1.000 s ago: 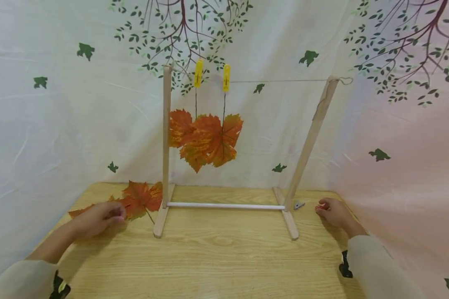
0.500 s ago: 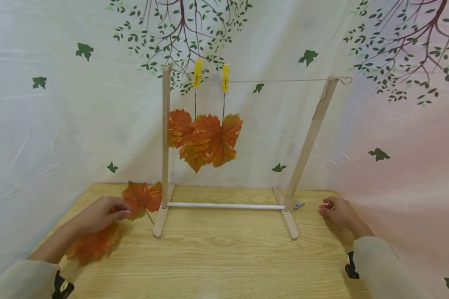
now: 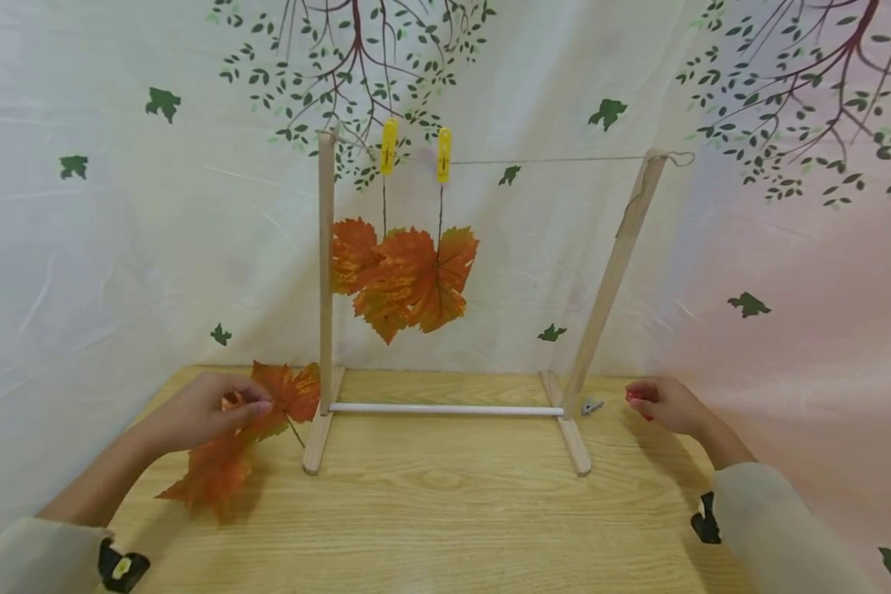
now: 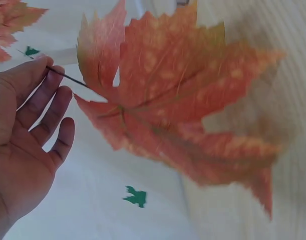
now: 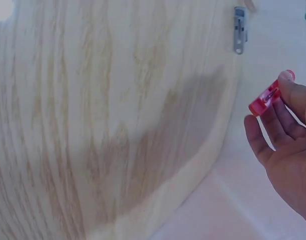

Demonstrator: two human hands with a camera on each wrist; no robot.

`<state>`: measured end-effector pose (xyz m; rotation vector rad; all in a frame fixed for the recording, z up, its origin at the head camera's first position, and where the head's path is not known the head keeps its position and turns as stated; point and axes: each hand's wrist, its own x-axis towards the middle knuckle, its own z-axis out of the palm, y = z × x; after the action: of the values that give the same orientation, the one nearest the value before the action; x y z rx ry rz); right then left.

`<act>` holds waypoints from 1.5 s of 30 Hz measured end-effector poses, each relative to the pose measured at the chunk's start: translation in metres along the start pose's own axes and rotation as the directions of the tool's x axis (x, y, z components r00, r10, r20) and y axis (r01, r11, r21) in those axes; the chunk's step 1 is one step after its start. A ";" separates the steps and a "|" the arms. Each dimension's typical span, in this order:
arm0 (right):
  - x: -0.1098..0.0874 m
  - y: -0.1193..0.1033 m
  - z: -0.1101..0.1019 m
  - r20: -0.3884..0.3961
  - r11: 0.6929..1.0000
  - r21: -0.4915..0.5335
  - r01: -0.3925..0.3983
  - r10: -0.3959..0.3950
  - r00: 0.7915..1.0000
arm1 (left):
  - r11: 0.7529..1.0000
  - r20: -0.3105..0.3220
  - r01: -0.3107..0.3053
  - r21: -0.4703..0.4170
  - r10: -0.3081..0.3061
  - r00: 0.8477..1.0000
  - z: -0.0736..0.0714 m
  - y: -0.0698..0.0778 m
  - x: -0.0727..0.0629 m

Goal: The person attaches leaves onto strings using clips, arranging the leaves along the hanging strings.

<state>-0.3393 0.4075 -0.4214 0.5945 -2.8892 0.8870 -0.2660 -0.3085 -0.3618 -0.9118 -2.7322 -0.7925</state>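
Observation:
My left hand point(image 3: 211, 412) pinches the thin dark stem of an orange artificial maple leaf point(image 4: 163, 85) between thumb and fingertips; the blade hangs below the hand over the table's left side. In the right wrist view, a red clothespin point(image 5: 267, 99) is pinched between the thumb and fingers of my right hand point(image 3: 674, 406), raised over the table's right end. Another orange leaf point(image 3: 297, 394) lies on the table by the rack's left foot. Two more leaves point(image 3: 438, 276) hang by their stems from yellow clothespins point(image 3: 444, 155) on a string.
A wooden rack with a left post point(image 3: 327, 272), a leaning right post point(image 3: 616, 247) and a white crossbar point(image 3: 445, 408) stands on the wood-grain table point(image 3: 445, 511). A grey clothespin point(image 3: 591, 407) lies by its right foot. Behind hangs a leaf-printed sheet point(image 3: 549, 247).
My left hand has lifted the leaf by its stem from the table and moved slightly right and up. My right hand has risen a little with the red clothespin.

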 end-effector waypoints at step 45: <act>0.029 -0.106 -0.019 -0.086 0.986 0.111 0.128 -0.118 0.989 | 0.977 -0.035 -0.194 -0.091 0.191 0.981 -0.008 0.118 0.095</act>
<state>-0.3266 0.3278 -0.3445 0.7217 -2.7119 1.0416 -0.2724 -0.1837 -0.2752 -1.1560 -2.5533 -0.8934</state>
